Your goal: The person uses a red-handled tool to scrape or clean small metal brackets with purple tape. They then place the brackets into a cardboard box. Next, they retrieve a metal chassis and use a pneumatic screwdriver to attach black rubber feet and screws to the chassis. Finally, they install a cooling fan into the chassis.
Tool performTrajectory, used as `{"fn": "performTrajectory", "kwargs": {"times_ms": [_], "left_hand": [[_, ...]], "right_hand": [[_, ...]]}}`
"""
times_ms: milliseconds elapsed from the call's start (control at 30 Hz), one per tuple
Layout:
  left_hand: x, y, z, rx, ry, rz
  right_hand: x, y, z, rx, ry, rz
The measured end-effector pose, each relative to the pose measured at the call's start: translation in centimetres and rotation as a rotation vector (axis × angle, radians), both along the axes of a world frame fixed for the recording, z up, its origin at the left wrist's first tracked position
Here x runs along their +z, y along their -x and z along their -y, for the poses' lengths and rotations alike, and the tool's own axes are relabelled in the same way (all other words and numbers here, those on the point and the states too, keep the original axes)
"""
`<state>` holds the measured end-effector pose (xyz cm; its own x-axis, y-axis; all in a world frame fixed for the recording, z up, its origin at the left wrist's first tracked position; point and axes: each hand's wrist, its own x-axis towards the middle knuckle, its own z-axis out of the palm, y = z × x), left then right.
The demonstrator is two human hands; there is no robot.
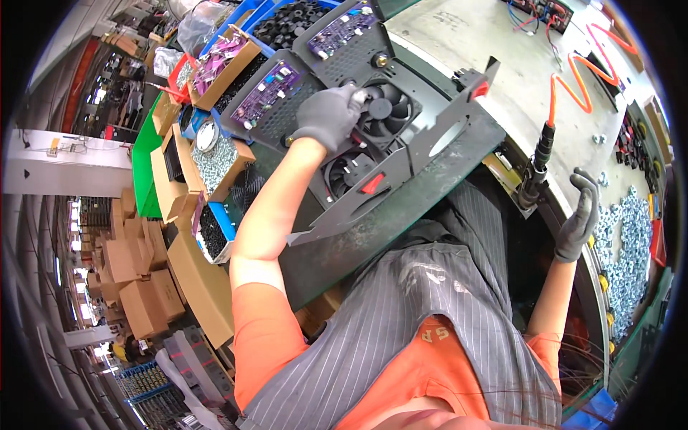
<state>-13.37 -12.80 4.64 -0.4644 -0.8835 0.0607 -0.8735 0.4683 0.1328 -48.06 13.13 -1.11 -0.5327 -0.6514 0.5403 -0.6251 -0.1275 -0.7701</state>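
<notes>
My left hand [331, 116], in a grey glove, is closed at the upper left edge of a black cooling fan [387, 111]; its fingertips are partly hidden. The fan sits in a dark grey metal chassis [390, 168] with upright side walls. A second fan [344, 175] lies in the chassis nearer to me, below my left wrist. My right hand [579, 218], gloved too, is raised at the right, fingers bent and apart, holding nothing. Beside it a pneumatic screwdriver [532, 183] stands upright at the bench edge on a coiled orange hose [566, 79].
Purple circuit boards [266, 93] rest on perforated panels behind the chassis. Boxes of screws [213, 161] and a blue bin of black parts [290, 25] stand at the left and back. Many loose silvery fasteners [631, 244] cover the right bench. Cardboard boxes [136, 272] are stacked far left.
</notes>
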Motion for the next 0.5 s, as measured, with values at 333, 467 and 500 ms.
{"fn": "performTrajectory", "kwargs": {"times_ms": [333, 467, 500], "left_hand": [[-3.8, 6.0, 0.1, -0.206, 0.079, 0.100], [-2.9, 5.7, 0.5, -0.213, -0.063, 0.181], [-2.9, 5.5, 0.4, -0.223, -0.072, 0.184]], "right_hand": [[-1.3, -0.4, 3.7, 0.060, -0.061, 0.063], [-3.3, -0.6, 5.7, 0.214, -0.105, 0.482], [-4.3, -0.6, 6.3, 0.252, -0.057, 0.527]]}}
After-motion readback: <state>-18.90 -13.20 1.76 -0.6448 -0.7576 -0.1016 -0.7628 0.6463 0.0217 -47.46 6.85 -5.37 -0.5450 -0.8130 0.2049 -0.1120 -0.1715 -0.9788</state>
